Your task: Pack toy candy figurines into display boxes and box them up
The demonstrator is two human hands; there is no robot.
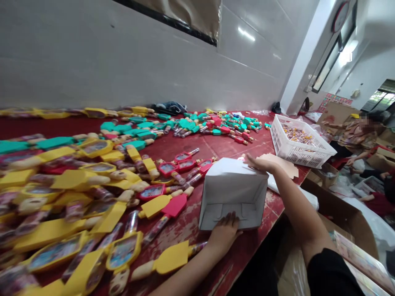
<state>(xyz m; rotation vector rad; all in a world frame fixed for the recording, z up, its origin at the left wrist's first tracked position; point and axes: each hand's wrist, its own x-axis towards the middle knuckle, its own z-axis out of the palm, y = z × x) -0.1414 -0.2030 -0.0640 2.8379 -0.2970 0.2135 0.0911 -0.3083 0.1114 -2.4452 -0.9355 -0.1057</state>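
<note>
A white cardboard box sits on the red table with its open side facing me. My left hand reaches over its near edge, fingers spread and lying on the inner panel. Stretched flat, my right hand rests at the upper right edge of the box, touching its top panel. Left of the box lie a pink paddle-shaped toy and a yellow paddle-shaped toy with pale handles, beside clear tubes. A yellow-framed toy with a picture face lies closer to me.
Yellow toys crowd the table's left, with green ones behind. A white plastic crate of small items stands at the right, near flat cardboard. An open carton sits below the table edge. Another person sits far right.
</note>
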